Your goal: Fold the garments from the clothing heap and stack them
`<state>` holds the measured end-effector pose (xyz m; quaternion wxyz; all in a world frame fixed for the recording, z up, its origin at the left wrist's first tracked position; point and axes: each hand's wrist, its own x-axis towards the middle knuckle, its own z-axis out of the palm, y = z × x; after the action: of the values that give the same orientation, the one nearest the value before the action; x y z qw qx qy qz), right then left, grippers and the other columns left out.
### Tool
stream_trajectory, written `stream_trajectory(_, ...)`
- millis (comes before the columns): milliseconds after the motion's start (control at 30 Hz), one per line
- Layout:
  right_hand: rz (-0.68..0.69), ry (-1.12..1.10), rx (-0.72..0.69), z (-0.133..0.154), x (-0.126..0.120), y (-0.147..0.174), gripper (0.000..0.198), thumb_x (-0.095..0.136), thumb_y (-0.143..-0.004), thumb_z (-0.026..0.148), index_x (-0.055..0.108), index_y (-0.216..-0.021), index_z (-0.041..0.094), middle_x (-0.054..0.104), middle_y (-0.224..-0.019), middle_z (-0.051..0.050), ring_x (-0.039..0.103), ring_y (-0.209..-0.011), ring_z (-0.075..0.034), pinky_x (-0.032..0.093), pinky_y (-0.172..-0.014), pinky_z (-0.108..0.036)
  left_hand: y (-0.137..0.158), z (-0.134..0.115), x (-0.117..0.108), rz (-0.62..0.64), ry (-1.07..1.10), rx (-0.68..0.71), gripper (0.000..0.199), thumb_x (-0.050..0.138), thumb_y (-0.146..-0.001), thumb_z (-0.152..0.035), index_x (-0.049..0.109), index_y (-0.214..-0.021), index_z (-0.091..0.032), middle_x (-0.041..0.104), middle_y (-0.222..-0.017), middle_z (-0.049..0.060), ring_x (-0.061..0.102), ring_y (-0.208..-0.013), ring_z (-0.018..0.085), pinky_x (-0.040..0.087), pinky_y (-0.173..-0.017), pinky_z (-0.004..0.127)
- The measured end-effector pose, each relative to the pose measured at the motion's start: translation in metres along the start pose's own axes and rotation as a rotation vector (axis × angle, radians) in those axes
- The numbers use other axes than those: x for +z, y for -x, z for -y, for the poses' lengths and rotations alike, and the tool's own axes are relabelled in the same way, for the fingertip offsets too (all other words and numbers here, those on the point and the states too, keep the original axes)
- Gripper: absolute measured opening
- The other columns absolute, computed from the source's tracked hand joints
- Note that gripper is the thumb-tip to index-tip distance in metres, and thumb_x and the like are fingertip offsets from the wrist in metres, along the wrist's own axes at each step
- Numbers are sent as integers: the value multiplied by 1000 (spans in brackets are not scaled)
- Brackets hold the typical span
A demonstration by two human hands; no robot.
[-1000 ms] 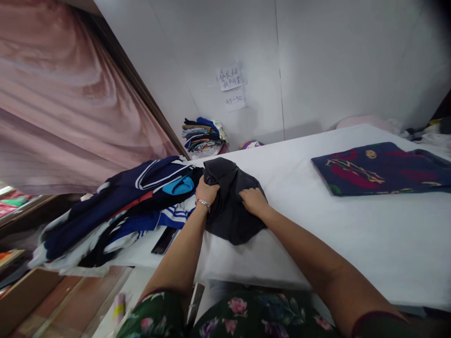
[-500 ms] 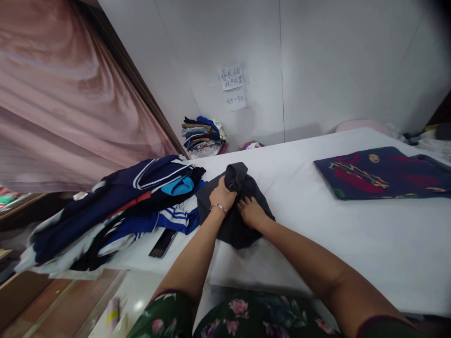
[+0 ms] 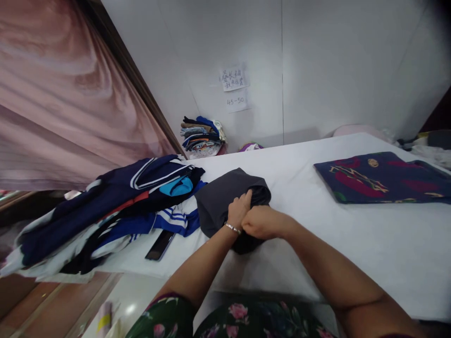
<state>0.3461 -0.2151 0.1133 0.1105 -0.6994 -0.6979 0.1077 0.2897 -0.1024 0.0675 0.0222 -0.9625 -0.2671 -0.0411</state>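
Observation:
A dark grey garment (image 3: 225,192) lies bunched on the white-covered table right in front of me; its exact kind does not show. My left hand (image 3: 240,211), with a bracelet at the wrist, presses on its right part, fingers reaching toward a rolled opening. Close against it, my right hand (image 3: 262,221) is curled into a fist over the near right edge of the cloth, gripping it. Part of the garment is hidden beneath both hands.
To the left lies a heap of clothes (image 3: 116,206), with a phone (image 3: 160,245) beside it. A folded navy patterned garment (image 3: 380,180) rests at the right. Folded clothes (image 3: 202,136) are stacked near the wall, under paper notes (image 3: 234,80).
The garment's raised, twisted top has come down, and a flatter panel now spreads to the left. My left hand moved right and down; my right hand curled closed beside it.

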Motion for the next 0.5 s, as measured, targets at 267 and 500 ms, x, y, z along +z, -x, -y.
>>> stream_trajectory(267,-706,-114,376,-78,-12,-10,53,39,-93,38,41,-141,18,45,-143,-11,41,-130,-27,36,-105,-42,33,3,9,-179,-20,169,55,40,-82,-2,48,-131,-27,60,-113,8,49,-111,24,46,-88,37)
stream_trajectory(500,-179,-235,349,-91,55,-44,62,44,-90,49,42,-140,12,29,-152,-15,23,-141,-27,22,-113,-46,44,-8,30,-184,-44,292,47,43,-85,-12,48,-131,-16,52,-131,15,42,-126,27,32,-106,48)
